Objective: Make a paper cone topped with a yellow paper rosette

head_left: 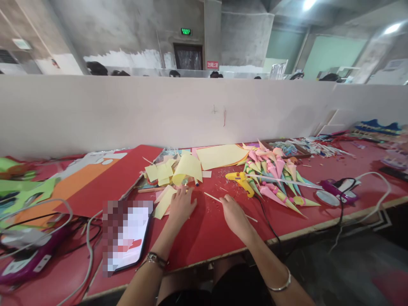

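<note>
My right hand (pixel 234 216) is closed round a thin pale stick (pixel 212 196), whose two ends show on either side of it, low over the red table. My left hand (pixel 182 206) reaches forward, fingers stretched and thumb apart, at the near edge of yellow paper pieces (pixel 164 204). Just beyond its fingertips lies a curled yellow sheet (pixel 188 168); whether they touch it I cannot tell. To the right of the stick rests a yellow glue gun (pixel 241 182) with a long clear glue stick in its back. Several pastel paper cones (pixel 270 165) are heaped behind it.
A phone (pixel 132 238) lies left of my left forearm. Red and orange sheets (pixel 108 178) cover the table farther left, near a purple power strip (pixel 35 250). Another purple power strip (pixel 341 191) with cables sits at right. A white partition (pixel 159 114) stands behind everything.
</note>
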A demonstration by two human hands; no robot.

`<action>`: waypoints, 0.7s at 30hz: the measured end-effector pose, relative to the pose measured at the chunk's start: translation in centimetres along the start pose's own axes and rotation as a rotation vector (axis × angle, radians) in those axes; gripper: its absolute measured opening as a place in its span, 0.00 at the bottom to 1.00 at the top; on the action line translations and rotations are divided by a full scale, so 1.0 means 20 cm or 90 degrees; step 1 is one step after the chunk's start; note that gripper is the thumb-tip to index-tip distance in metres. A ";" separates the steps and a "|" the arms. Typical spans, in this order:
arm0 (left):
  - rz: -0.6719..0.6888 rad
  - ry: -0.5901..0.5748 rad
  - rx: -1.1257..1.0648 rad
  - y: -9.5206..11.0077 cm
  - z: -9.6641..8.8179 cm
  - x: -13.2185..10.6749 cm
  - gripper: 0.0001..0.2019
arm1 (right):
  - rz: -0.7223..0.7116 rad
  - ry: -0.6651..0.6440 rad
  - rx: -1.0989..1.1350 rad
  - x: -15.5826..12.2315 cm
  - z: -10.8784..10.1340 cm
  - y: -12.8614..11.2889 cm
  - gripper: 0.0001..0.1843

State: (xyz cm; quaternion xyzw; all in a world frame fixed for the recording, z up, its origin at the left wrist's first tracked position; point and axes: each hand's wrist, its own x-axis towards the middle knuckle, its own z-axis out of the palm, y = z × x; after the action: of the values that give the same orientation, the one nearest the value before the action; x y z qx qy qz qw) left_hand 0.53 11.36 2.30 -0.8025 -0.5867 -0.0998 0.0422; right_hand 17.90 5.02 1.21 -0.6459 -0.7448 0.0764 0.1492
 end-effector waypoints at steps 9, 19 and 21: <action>0.016 0.055 -0.062 0.00 -0.04 -0.12 0.15 | -0.122 -0.001 0.107 0.21 -0.04 -0.19 0.16; -0.023 0.048 -0.082 -0.04 0.06 -0.24 0.19 | -0.150 -0.043 0.134 0.48 0.08 -0.34 0.14; -0.015 0.030 -0.098 -0.05 0.06 -0.24 0.14 | -0.148 -0.053 0.126 0.48 0.08 -0.33 0.15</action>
State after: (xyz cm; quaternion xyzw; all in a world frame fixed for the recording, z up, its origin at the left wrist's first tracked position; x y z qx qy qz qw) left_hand -1.62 7.41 0.09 -0.7937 -0.5859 -0.1634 -0.0069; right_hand 10.04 13.60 2.91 -0.5337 -0.8089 0.1584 0.1889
